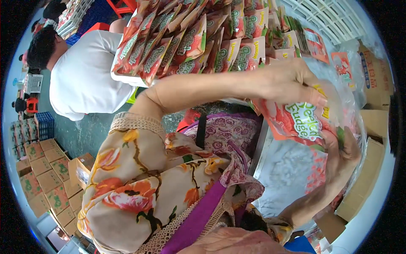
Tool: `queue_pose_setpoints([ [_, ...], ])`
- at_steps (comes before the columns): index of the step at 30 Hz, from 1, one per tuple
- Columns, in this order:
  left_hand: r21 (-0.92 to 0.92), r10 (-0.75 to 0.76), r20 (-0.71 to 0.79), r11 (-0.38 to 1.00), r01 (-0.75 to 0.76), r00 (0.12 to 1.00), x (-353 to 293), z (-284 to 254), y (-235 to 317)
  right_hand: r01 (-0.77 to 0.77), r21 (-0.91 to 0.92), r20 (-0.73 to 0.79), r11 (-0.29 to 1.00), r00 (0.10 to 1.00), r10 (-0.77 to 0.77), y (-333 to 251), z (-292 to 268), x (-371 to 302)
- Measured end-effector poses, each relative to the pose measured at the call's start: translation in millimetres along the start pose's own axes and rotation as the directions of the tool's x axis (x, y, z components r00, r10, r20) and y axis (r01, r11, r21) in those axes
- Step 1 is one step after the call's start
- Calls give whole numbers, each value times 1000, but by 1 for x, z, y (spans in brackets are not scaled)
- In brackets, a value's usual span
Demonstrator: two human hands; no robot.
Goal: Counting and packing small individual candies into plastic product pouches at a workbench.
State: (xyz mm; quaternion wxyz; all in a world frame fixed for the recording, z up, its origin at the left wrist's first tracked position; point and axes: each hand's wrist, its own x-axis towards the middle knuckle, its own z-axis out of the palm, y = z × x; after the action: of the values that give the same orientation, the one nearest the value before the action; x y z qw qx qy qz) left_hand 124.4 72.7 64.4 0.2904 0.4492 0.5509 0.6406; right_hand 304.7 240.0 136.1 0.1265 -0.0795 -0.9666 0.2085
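My left hand point(292, 79) reaches across from the left, its fingers closed on the upper edge of a red and pink candy pouch point(296, 120). From below, my right hand point(344, 150) grips the pouch's other end, fingers bent around it. The pouch hangs tilted between both hands, over a pale, shiny work surface point(281, 178). A patch of small red shapes point(316, 169) shows beside my right forearm; whether they are loose pieces or print I cannot tell. Clear plastic point(357, 127) lies behind my right hand.
Beyond my left arm, a white crate point(129, 79) is packed with upright matching pouches point(192, 40). More pouches point(315, 44) lie at the far right, near a white plastic basket point(325, 17). A person in white point(86, 72) sits at left; cartons point(50, 182) are stacked lower left.
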Motion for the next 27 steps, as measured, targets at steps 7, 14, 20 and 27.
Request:
queue_pose_setpoints([
  [7, 623, 95, 184, 758, -191, 978, 25, -171, -30, -178, 421, -140, 890, 956, 257, -31, 4, 44],
  [14, 913, -243, 381, -52, -405, 892, -1, -210, -74, -190, 641, -171, 743, 909, 379, -27, 50, 108],
  [20, 843, -592, 185, -315, -436, 785, 7, -201, -29, -84, 778, -158, 623, 933, 323, -31, 98, 150],
  [27, 740, -346, 233, -543, -397, 909, -31, -228, -20, -27, 560, -251, 828, 947, 200, -67, 190, 179],
])
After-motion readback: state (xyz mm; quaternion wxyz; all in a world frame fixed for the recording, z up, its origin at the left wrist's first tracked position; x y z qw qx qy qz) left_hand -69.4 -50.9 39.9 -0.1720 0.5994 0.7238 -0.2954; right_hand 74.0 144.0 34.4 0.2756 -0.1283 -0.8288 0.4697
